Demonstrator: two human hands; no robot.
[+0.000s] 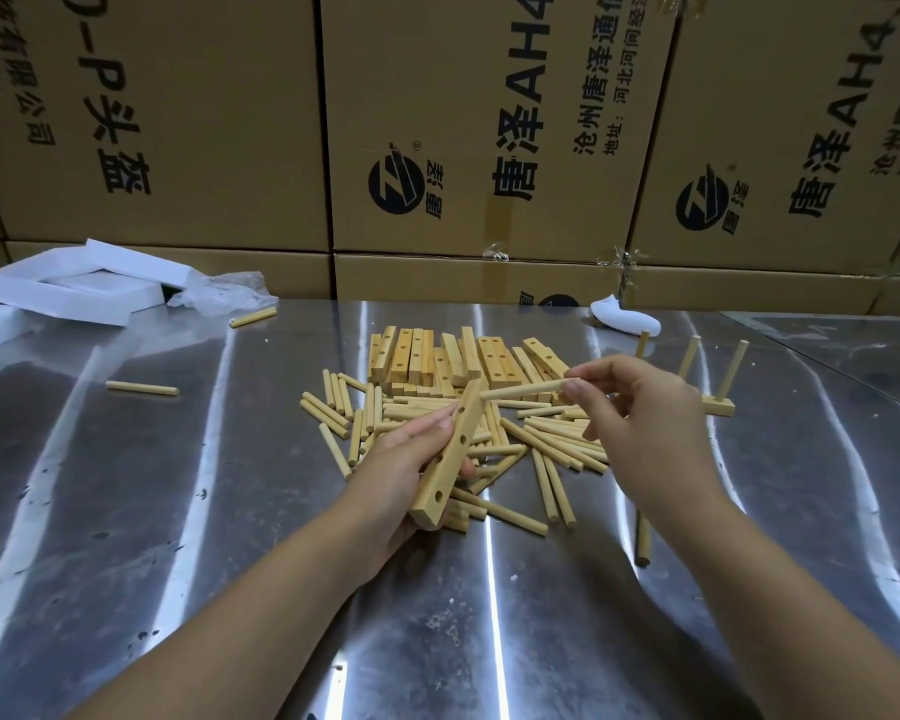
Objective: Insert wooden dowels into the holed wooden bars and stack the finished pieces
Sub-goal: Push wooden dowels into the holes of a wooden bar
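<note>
A: Starting nearest, around seven o'clock of the pile: gripping what with the left hand (pixel 411 459)?

B: Clasping a holed bar (pixel 445 454) with fingers curled round its middle. Tilted, top end towards one o'clock, drilled face turned to three o'clock. No pegs visible in any of its holes.

A: And over at three o'clock?

B: Pinching a dowel (pixel 523 391) between thumb and fingertips of the right hand (pixel 640 407). Held almost level, free tip just beside the bar's top hole, seemingly not yet inside.

A: So how to seat it well?

B: Square the dowel to the drilled face before pushing. Brace the bar firmly and keep left fingertips off the target hole. Press straight along the axis, perhaps with a slight twist. Avoid levering sideways, which probably risks jamming or splitting. Slide the pinch nearer the tip if wobbling.

A: Underneath the hands?

B: Loose dowels (pixel 541 439), criss-crossed on the shiny tabletop (pixel 178 511). Beyond, at twelve o'clock, a heap of holed bars (pixel 437 356).

A: Anything done?

B: At two o'clock, one finished piece (pixel 720 406), standing with three pegs upright, partly hidden behind the right hand. Likely the spot for stacking.

A: Farther out?

B: Stray dowels (pixel 141 389) at ten o'clock, then white foam (pixel 74 288), and cardboard boxes (pixel 489 122) along the back.
</note>
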